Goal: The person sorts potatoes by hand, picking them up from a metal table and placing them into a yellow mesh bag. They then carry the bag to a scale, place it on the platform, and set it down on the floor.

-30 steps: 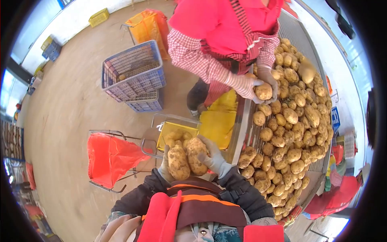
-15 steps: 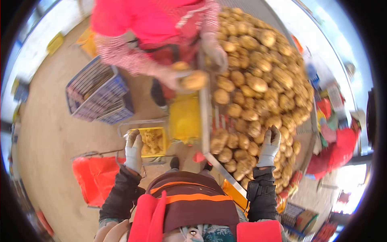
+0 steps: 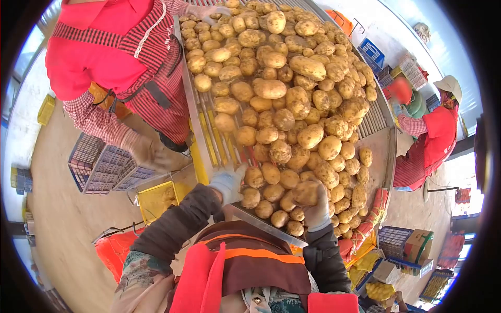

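Potatoes (image 3: 269, 89) are heaped on a slatted metal table (image 3: 211, 136). My right hand (image 3: 317, 211), in a pale glove, is closed round a dirty potato (image 3: 305, 193) at the heap's near edge. At the table's near left corner, my left hand (image 3: 228, 182) rests gloved beside the nearest potatoes, its fingers spread with nothing held. A co-worker's gloved hand (image 3: 148, 151) is low at the left, blurred, and the same person's other hand (image 3: 211, 11) reaches to the far left edge of the heap.
Blue crates (image 3: 107, 161) stand on the floor at left, near a yellow crate (image 3: 156, 201) and a red bag (image 3: 116, 252). Another person (image 3: 436, 128) in red is beyond the table at right. Crates and boxes (image 3: 417, 245) lie at lower right.
The two potatoes held a second ago have left my hands. Both hands have moved to the table, and my right one has taken hold of a potato. The view has turned toward the heap.
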Available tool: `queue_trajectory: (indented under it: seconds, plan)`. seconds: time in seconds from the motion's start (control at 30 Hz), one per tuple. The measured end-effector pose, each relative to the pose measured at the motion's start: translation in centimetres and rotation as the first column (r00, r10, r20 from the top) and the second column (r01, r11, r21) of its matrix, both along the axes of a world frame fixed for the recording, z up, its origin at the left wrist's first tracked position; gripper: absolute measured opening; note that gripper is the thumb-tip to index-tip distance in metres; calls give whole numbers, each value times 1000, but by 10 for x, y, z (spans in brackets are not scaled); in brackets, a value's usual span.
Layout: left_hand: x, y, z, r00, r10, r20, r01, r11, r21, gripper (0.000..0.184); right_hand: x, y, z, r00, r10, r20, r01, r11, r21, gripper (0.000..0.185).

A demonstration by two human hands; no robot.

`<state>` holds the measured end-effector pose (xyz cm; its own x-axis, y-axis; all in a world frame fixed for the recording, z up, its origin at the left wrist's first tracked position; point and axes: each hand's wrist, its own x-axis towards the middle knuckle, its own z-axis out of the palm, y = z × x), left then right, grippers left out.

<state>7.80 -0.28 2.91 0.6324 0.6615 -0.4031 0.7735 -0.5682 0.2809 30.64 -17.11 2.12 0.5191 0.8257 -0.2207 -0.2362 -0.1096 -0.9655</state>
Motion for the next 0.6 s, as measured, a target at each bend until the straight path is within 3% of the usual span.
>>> queue_trajectory:
  seconds: [0.03,0.07,0.1,0.13,0.17,0.2,0.23,0.27,0.33,0.37,0.4,0.47,0.53,0.57,0.6]
  plan:
    - [1,5,5,998,20,54,-12,991,-131,91,6,0,3,894,2,-447,33,997,70,53]
    - [0,10,8,993,48,105,-19,966,-259,98,10,1,6,602,44,-798,89,989,121,53]
    - [-1,16,4,944,105,314,-19,964,-266,97,6,4,5,615,34,-788,84,990,109,61]
    - [-8,16,0,944,106,312,-21,964,-264,97,1,8,4,613,37,-789,83,990,111,61]
    - [-17,12,-3,703,483,522,21,719,-694,94,-4,14,3,577,87,-812,36,991,132,61]
    - [-24,7,6,360,832,421,264,342,-902,90,-11,22,1,536,136,-833,-15,988,152,62]
    - [-24,-3,26,254,911,325,414,202,-888,80,-22,35,-5,456,103,-884,-9,994,111,63]
    - [-26,-10,17,237,917,320,405,206,-891,80,-38,44,-7,449,108,-887,-28,994,107,63]
    - [-32,-20,-1,56,983,177,668,95,-738,73,-73,68,-2,532,186,-826,-121,982,144,59]
    - [-38,-31,-2,-77,993,90,642,118,-757,66,-88,79,6,537,171,-826,-124,985,122,53]
    - [-49,-34,-3,-100,991,88,638,132,-759,66,-98,85,14,532,182,-827,-148,982,121,53]
    - [-77,-38,-12,-239,961,-142,684,64,-726,59,-118,94,26,383,211,-899,-187,971,148,36]
    - [-105,-46,-32,-361,913,-191,680,118,-724,58,-140,107,17,359,209,-910,-252,960,121,35]
    - [-119,-52,-33,-391,902,-181,661,139,-737,59,-159,109,19,607,398,-688,-381,905,188,34]
    - [-133,-56,-34,-420,891,-170,642,159,-750,60,-177,112,20,745,558,-366,-518,829,210,34]
